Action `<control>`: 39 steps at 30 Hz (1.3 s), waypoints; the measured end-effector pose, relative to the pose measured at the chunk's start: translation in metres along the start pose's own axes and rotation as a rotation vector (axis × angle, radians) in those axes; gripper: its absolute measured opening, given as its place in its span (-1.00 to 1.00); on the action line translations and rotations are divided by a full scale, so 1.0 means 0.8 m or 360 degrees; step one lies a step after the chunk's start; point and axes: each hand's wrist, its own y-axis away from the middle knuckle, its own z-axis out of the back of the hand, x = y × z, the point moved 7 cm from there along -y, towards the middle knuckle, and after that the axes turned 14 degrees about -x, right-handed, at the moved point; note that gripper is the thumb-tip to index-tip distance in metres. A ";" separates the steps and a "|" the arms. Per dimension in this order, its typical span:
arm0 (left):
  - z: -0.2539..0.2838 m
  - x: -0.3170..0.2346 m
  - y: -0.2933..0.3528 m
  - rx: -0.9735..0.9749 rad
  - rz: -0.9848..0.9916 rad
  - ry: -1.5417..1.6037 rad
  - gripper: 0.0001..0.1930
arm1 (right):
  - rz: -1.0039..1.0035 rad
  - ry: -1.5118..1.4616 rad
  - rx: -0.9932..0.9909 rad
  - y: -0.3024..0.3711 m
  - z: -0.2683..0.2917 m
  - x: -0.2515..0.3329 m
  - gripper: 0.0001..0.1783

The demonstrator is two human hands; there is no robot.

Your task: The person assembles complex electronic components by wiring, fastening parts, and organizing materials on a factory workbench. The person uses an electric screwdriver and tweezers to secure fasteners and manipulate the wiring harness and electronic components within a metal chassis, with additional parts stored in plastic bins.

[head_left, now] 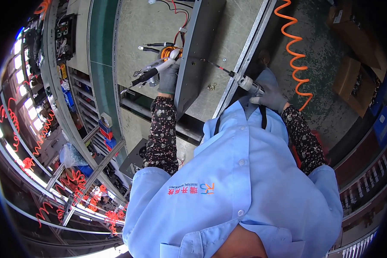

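Note:
My left hand (167, 79), in a grey glove, reaches behind the wall of a dark grey metal case (195, 56). Its fingers are closed around a copper-wound coil (165, 52) at the inner side of that wall. In my right hand (271, 98), also gloved, is a power screwdriver (246, 82) with a grey body. Its long thin bit slants up and left, the tip close to the outer face of the case; whether it touches a screw there is too small to tell. Black cables with metal lugs (147, 77) lie beside my left hand.
Several small brass-coloured screws (211, 87) lie on the workbench (233, 43) between the case and the metal edge rail (245, 56). An orange coiled air hose (294, 47) hangs at the right. Cardboard boxes (354, 84) stand beyond it. A green conveyor strip (102, 47) runs along the left.

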 end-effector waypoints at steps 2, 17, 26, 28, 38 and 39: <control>0.001 0.002 -0.001 0.0008 0.0012 0.0020 -0.75 | -0.0017 -0.0006 0.0103 -0.002 -0.005 0.001 -0.47; 0.005 0.006 -0.008 0.0030 -0.0022 -0.0012 -0.67 | -0.0651 -0.0851 0.0844 -0.009 -0.039 -0.029 -0.53; 0.015 0.004 -0.010 -0.0008 -0.0153 -0.0019 -0.65 | -0.0181 0.0458 0.0092 0.008 0.048 0.103 -0.47; 0.010 0.012 -0.007 0.0011 0.0080 0.0042 -0.63 | -0.0195 0.0601 0.0019 0.008 0.052 0.111 -0.43; 0.004 0.008 -0.008 -0.0004 0.0075 0.0074 -0.66 | -0.0105 0.0514 0.0063 0.000 0.041 0.088 -0.45; 0.005 0.010 -0.008 0.0005 0.0104 0.0088 -0.67 | -0.0170 0.0460 0.0109 0.001 0.038 0.085 -0.46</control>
